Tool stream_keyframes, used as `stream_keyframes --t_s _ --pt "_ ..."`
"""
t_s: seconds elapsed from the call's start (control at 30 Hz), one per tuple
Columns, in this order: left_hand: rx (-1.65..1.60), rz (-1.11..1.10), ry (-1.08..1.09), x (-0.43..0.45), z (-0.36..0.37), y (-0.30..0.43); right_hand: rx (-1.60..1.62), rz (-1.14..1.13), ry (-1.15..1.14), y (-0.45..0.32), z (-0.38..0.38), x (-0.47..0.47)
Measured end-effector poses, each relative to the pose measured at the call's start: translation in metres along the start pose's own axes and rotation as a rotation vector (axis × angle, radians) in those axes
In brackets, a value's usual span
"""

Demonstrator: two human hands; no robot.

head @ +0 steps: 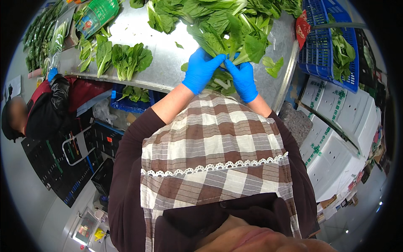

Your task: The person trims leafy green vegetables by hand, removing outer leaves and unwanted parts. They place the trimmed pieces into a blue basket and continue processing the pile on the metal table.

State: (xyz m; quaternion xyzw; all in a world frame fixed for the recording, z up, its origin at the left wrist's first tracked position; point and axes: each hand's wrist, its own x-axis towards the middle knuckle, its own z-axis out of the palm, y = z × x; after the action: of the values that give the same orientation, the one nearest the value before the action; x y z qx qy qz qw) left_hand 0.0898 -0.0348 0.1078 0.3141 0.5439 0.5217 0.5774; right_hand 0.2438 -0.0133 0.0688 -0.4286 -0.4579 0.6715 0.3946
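Both my hands wear blue gloves and meet at the near edge of a metal table (167,71). My left hand (201,70) grips a bunch of leafy greens (214,42) near its stem end, thumb pointing inward. My right hand (241,78) pinches at the same stem base, its fingertips close to the left thumb. The leaves fan out away from me. Beneath my hands lie loose leaves and cut stem pieces (222,82). A large heap of the same greens (204,12) covers the far side of the table. Parts of the fingers are hidden by leaves.
Small bunches of greens (130,61) and a green printed bag (98,15) lie on the left. A co-worker (47,107) stands there, gloved hand at a clear bag. Right are a blue crate (343,60) and white foam boxes (333,151). A blue bin (130,105) sits below the table.
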Motion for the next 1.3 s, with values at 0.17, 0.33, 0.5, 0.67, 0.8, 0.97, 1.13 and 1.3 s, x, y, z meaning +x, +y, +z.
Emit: stream_keyframes --t_s 0.17,0.33,0.5,0.67,0.8,0.97,1.13,1.3 --pt "0.091 0.031 -0.034 -0.001 -0.002 0.005 0.123 0.094 0.003 0.004 -0.004 0.002" --pt "0.058 -0.021 -0.054 -0.001 -0.007 0.006 0.426 0.117 -0.001 0.003 -0.003 -0.001" --pt "-0.047 0.048 -0.088 0.001 -0.008 0.003 0.060 0.049 -0.069 0.002 -0.008 0.002" --pt "-0.119 -0.017 -0.179 0.005 -0.016 0.007 0.592 0.350 -0.117 0.002 -0.013 0.002" --pt "-0.273 -0.052 -0.216 0.006 -0.019 0.004 0.535 0.318 -0.153 0.002 -0.014 0.002" --pt "-0.282 -0.075 -0.164 0.007 -0.020 -0.001 0.520 0.271 -0.117 0.004 -0.012 0.002" --pt "-0.222 0.027 -0.147 0.006 -0.018 0.000 0.562 0.243 -0.155 0.001 -0.010 0.001" --pt "-0.067 0.003 -0.150 0.003 -0.022 0.003 0.512 0.228 -0.122 -0.004 -0.007 0.001"
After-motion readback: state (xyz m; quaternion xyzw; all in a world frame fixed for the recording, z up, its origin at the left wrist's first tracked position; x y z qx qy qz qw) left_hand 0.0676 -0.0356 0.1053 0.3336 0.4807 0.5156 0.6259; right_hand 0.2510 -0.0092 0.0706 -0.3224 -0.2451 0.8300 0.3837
